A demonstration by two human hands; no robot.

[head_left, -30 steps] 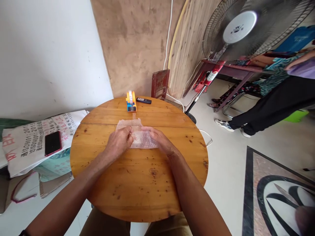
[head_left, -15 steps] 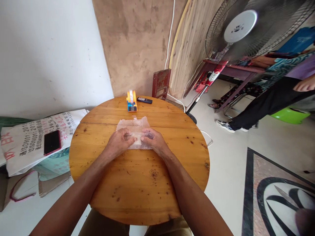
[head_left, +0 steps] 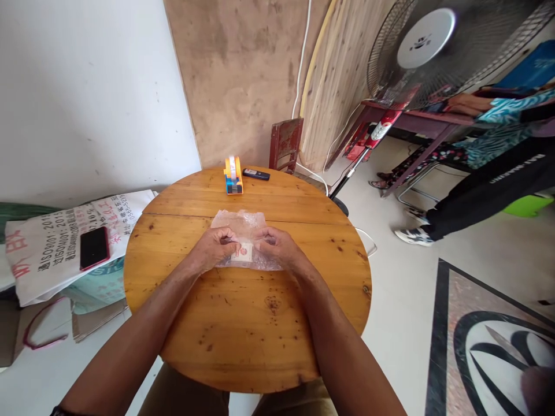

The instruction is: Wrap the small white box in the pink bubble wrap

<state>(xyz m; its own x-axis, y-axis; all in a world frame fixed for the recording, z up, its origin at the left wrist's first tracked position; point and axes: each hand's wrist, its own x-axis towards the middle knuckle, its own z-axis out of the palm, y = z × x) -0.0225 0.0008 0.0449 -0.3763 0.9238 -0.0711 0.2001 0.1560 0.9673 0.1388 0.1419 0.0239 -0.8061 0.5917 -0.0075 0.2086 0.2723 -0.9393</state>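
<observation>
A clear sheet of bubble wrap (head_left: 236,219) lies on the round wooden table (head_left: 234,323) between my hands. On it rests a small flat whitish box or card (head_left: 241,253) with red print facing up. My left hand (head_left: 218,248) is closed in a pinch at the left side of the wrap, its thumb tip by the small printed piece's left edge. My right hand (head_left: 277,245) pinches the wrap to the right of that piece. Part of the wrap is hidden under both hands.
A yellow-and-blue tape dispenser (head_left: 233,176) and a black remote-like device (head_left: 255,174) stand at the table's far edge. A red-edged phone (head_left: 94,248) lies on white sacks at left. A floor fan (head_left: 427,40) and two people are at right.
The printed face of the small piece now shows, where folded wrap lay over it before. Wrap spreads farther right under my right hand. The standing person at right has shifted.
</observation>
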